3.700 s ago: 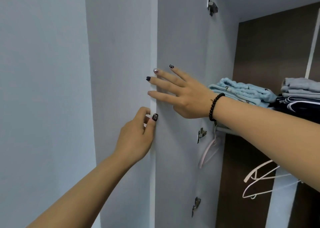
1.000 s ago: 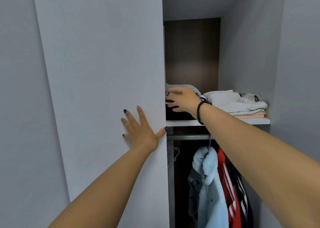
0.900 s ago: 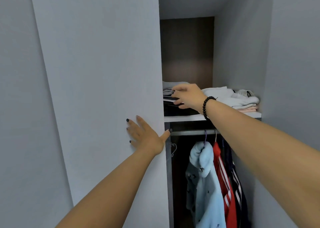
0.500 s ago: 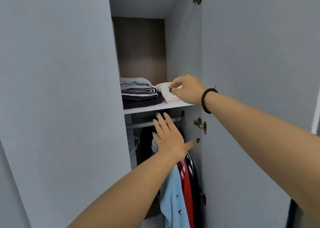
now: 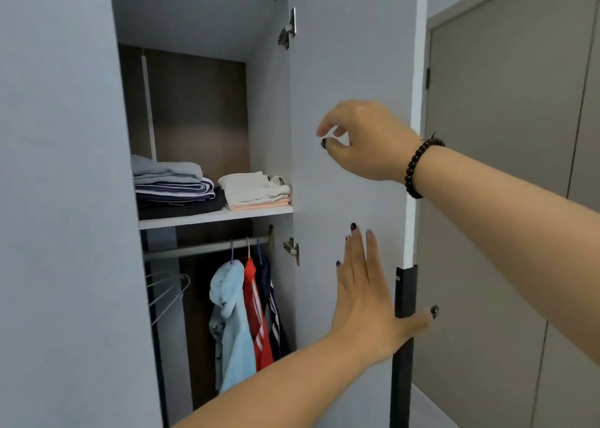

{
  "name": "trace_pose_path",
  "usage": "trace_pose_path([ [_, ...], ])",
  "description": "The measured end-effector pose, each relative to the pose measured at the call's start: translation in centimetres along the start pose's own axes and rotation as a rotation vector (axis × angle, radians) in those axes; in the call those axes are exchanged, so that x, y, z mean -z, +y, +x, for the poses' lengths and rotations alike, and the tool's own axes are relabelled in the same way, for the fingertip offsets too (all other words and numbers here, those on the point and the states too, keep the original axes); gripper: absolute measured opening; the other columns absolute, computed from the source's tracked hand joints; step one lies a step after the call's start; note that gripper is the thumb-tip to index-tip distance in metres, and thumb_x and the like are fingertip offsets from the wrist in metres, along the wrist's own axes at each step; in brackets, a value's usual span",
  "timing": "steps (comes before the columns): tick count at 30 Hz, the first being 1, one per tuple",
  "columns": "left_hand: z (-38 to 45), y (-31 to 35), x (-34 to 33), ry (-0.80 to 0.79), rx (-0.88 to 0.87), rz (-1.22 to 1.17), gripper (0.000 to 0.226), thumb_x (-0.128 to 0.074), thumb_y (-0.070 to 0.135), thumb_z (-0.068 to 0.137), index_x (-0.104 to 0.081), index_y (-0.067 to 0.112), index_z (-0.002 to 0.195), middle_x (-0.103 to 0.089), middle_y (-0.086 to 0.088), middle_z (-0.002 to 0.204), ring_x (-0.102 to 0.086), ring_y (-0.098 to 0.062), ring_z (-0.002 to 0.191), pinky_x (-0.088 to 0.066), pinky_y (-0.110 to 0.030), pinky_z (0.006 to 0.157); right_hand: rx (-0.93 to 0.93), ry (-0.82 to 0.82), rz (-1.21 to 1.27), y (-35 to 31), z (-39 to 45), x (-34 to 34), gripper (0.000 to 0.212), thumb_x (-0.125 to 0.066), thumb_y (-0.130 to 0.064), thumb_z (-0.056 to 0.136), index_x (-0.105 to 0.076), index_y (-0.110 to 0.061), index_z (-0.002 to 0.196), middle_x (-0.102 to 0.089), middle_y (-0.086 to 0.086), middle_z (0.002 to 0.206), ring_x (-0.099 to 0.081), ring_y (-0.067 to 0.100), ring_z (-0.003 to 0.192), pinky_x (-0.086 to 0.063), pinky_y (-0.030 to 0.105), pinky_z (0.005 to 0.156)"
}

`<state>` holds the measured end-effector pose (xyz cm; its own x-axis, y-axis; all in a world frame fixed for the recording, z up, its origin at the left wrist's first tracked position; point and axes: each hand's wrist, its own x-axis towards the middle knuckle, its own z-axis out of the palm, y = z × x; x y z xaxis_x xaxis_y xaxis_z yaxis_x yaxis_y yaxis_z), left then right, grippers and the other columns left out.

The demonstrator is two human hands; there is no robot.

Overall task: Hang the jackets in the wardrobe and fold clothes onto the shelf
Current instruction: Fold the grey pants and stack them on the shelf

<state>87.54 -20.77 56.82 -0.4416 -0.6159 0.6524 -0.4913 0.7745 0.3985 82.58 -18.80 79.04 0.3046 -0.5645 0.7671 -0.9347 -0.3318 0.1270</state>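
The wardrobe stands with both doors swung out. On its white shelf lie two folded stacks: grey, striped and dark clothes on the left, white and peach clothes on the right. Under the shelf, a rail carries a light blue jacket, a red jacket and a navy jacket. My left hand lies flat on the inner face of the right door, thumb at the door's edge. My right hand hovers in front of that door, fingers loosely curled, holding nothing.
Bare wire hangers hang at the left end of the rail. The left door fills the left of the view. A black handle strip runs down the right door's edge. Behind it is a beige room door.
My right hand has left the white stack on the shelf and drawn back in front of the right door. My left hand moved from mid-air onto the right door's inner face. The view swung right.
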Motion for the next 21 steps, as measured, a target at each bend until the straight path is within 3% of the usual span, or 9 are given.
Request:
trace_pose_path([
  [3, 0.4, 2.1, -3.0, 0.091, 0.03, -0.008, 0.121, -0.055, 0.066, 0.077, 0.046, 0.034, 0.135, 0.052, 0.011, 0.143, 0.041, -0.007, 0.136, 0.008, -0.043, 0.117, 0.132, -0.01, -0.158, 2.7, -3.2, 1.8, 0.027, -0.047, -0.024, 0.094, -0.062, -0.017, 0.116, -0.06, -0.002, 0.119, -0.057, 0.021, 0.108, -0.05, 0.04, 0.084],
  [7, 1.5, 3.5, -5.6, 0.175, 0.123, 0.145, 0.124, -0.066, 0.035, 0.085, 0.047, 0.027, 0.135, 0.052, 0.001, 0.143, 0.039, -0.018, 0.139, 0.002, -0.047, 0.12, 0.369, 0.073, -0.319, 6.8, -6.0, 2.1, 0.023, -0.054, -0.007, 0.089, -0.07, -0.004, 0.105, -0.066, 0.011, 0.118, -0.049, 0.031, 0.129, -0.034, 0.042, 0.112],
  [11, 2.0, 3.6, -5.7, 0.205, 0.197, 0.291, 0.121, -0.066, 0.023, 0.084, 0.043, 0.02, 0.139, 0.044, -0.01, 0.149, 0.029, -0.03, 0.144, -0.009, -0.051, 0.12, 0.577, 0.229, -0.364, 10.8, -6.7, 0.5, 0.018, -0.053, -0.005, 0.088, -0.07, 0.0, 0.094, -0.068, 0.013, 0.109, -0.052, 0.034, 0.126, -0.036, 0.049, 0.109],
  [13, 1.7, 3.7, -5.7, 0.216, 0.216, 0.346, 0.12, -0.066, 0.016, 0.079, 0.035, 0.015, 0.144, 0.034, -0.015, 0.154, 0.015, -0.034, 0.147, -0.019, -0.052, 0.117, 0.658, 0.28, -0.349, 12.2, -6.6, -0.7, 0.023, -0.047, -0.008, 0.091, -0.068, 0.0, 0.097, -0.066, 0.015, 0.113, -0.049, 0.035, 0.128, -0.035, 0.05, 0.109],
  [18, 0.9, 3.6, -5.0, 0.229, 0.229, 0.473, 0.121, -0.081, 0.022, 0.055, -0.009, -0.002, 0.149, -0.019, -0.026, 0.155, -0.028, -0.041, 0.141, -0.044, -0.051, 0.103, 0.677, 0.375, -0.269, 12.6, -5.7, -3.6, 0.036, -0.035, -0.017, 0.094, -0.065, 0.0, 0.1, -0.06, 0.019, 0.122, -0.041, 0.039, 0.134, -0.028, 0.052, 0.113],
  [20, 0.6, 3.6, -4.8, 0.221, 0.235, 0.462, 0.121, -0.082, 0.025, 0.054, -0.012, -0.002, 0.149, -0.024, -0.027, 0.154, -0.031, -0.04, 0.14, -0.045, -0.049, 0.102, 0.665, 0.415, -0.247, 11.9, -5.5, -4.3, 0.04, -0.031, -0.016, 0.092, -0.067, 0.0, 0.1, -0.061, 0.02, 0.121, -0.041, 0.04, 0.133, -0.027, 0.054, 0.113],
  [21, 0.3, 3.3, -4.4, 0.205, 0.235, 0.443, 0.123, -0.079, 0.025, 0.059, -0.001, -0.001, 0.15, -0.016, -0.026, 0.157, -0.024, -0.037, 0.143, -0.041, -0.048, 0.106, 0.658, 0.446, -0.22, 11.4, -5.2, -4.8, 0.042, -0.03, -0.016, 0.091, -0.067, 0.0, 0.101, -0.062, 0.02, 0.12, -0.042, 0.04, 0.132, -0.026, 0.054, 0.113],
])
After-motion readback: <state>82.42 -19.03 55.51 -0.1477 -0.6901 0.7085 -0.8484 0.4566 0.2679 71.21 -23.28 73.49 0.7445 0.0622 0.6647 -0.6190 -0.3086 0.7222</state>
